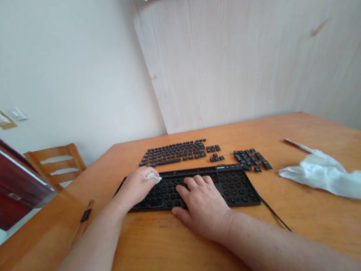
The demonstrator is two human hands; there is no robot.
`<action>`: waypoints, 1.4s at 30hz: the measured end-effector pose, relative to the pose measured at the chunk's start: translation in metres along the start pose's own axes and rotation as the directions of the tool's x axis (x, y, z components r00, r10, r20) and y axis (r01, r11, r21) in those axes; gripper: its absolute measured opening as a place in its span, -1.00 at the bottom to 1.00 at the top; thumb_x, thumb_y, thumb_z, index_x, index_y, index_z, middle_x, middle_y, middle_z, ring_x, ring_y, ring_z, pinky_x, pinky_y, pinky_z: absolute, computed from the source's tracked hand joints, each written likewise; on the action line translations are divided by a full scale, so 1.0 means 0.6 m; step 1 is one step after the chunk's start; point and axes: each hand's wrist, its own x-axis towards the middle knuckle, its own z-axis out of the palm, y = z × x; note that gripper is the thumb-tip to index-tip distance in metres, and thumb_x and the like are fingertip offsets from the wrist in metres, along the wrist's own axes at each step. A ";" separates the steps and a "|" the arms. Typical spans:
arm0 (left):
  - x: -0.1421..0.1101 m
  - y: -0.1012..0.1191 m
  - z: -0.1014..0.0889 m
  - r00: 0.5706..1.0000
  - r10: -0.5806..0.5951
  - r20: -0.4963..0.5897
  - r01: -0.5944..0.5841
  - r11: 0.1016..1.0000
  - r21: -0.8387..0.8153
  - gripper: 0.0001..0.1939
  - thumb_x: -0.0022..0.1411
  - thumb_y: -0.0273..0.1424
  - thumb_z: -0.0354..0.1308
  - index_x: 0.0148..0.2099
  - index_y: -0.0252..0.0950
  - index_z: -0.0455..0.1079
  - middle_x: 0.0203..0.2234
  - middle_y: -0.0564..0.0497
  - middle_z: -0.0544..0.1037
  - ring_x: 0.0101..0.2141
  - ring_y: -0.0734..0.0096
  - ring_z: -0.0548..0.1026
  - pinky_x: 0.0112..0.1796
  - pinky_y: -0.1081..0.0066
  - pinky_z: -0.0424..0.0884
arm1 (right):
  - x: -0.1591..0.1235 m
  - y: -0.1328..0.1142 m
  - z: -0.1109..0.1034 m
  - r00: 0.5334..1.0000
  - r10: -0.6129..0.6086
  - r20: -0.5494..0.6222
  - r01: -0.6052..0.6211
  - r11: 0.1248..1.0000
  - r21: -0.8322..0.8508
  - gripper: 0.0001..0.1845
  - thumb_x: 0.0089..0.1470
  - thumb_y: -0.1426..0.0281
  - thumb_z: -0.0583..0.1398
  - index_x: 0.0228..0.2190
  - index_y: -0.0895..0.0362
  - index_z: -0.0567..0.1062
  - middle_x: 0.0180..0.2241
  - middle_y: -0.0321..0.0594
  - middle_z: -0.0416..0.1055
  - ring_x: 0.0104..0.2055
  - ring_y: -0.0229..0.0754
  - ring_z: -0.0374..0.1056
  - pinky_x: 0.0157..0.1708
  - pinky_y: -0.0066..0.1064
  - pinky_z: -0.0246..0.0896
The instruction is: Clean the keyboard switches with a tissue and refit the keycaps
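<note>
A black keyboard [239,190] with its keycaps off lies on the wooden table in front of me. At its left end my left hand [137,187] is closed around a small crumpled white tissue [153,177], held against the keyboard. My right hand [203,205] rests on the middle of the keyboard with its fingers spread and nothing in them. Behind the keyboard, loose black keycaps [178,150] are laid out in rows. A smaller group of number-pad keycaps [251,158] sits to their right.
A crumpled white cloth or tissue [332,174] lies on the right of the table [320,221], with a thin stick-like item [297,144] beside it. The keyboard's cable [276,214] trails right. A small black corded object [86,215] is at left, near a wooden chair [55,164].
</note>
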 end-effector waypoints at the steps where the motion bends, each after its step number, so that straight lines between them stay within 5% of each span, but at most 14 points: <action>1: 0.000 -0.002 -0.001 1.000 0.004 0.010 -0.004 1.000 0.011 -0.77 0.19 -0.27 0.10 -0.21 -0.23 0.52 -0.34 0.02 0.57 -0.31 0.30 0.48 -0.29 0.39 0.30 | 0.000 0.000 0.000 1.000 -0.002 -0.001 0.002 1.000 -0.002 -0.47 0.19 0.00 0.09 -0.05 0.12 0.53 -0.14 0.00 0.44 -0.03 0.12 0.25 -0.04 -0.07 0.04; 17: -0.001 -0.003 -0.009 0.974 0.194 0.118 -0.213 0.961 0.178 -0.82 0.17 -0.44 0.08 -0.23 -0.22 0.49 -0.36 0.04 0.44 -0.34 0.34 0.43 -0.30 0.39 0.27 | 0.000 0.000 0.001 1.000 0.000 0.002 0.000 1.000 -0.005 -0.47 0.20 -0.02 0.07 -0.07 0.11 0.53 -0.14 -0.01 0.44 -0.04 0.12 0.25 -0.05 -0.06 0.04; 30: -0.001 0.011 -0.009 0.961 0.275 0.037 -0.270 0.893 0.361 -0.85 0.22 -0.47 0.04 -0.27 -0.21 0.44 -0.34 -0.01 0.37 -0.29 0.30 0.39 -0.29 0.37 0.27 | 0.001 -0.001 0.001 1.000 0.004 0.004 -0.004 1.000 -0.002 -0.44 0.21 -0.03 0.05 -0.06 0.12 0.53 -0.15 0.01 0.44 -0.03 0.13 0.25 -0.05 -0.06 0.03; 42: 0.002 0.002 -0.004 0.953 0.298 0.050 -0.302 0.945 0.125 -0.81 0.12 -0.52 0.08 -0.25 -0.21 0.47 -0.32 0.04 0.45 -0.27 0.33 0.44 -0.22 0.38 0.32 | 0.002 -0.001 -0.001 1.000 0.009 0.008 -0.009 1.000 -0.007 -0.47 0.18 -0.01 0.10 -0.06 0.11 0.53 -0.14 0.00 0.44 -0.04 0.13 0.26 -0.06 -0.06 0.04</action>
